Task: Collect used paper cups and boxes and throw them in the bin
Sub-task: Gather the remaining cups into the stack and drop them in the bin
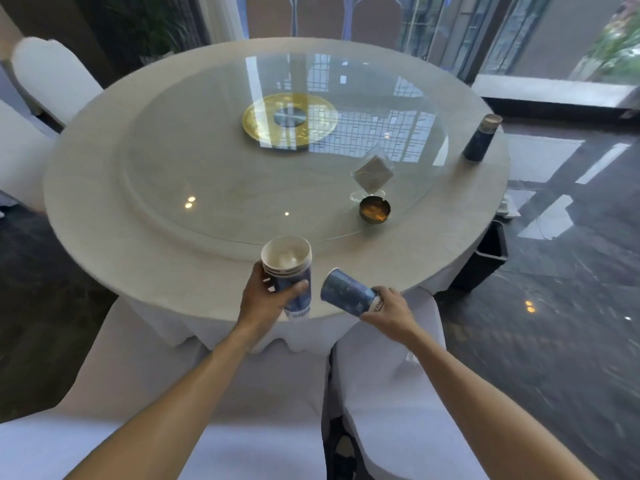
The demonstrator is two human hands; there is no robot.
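My left hand [266, 299] grips a stack of nested blue paper cups [289, 268], held upright over the near edge of the round table [104, 216]. Just to its right, my right hand [391, 311] holds a single blue paper cup [348, 292] tipped on its side, its base pointing toward the stack. Another blue paper cup [482, 138] stands on the table's far right rim, well beyond both hands. A dark bin [485, 258] sits on the floor under the table's right side.
A glass turntable [242, 161] with a gold centre disc [289, 120] covers the table's middle. On it stand a clear napkin holder [372, 176] and a brass ashtray [375, 210]. White-covered chairs [207, 382] stand right in front of me and at the left.
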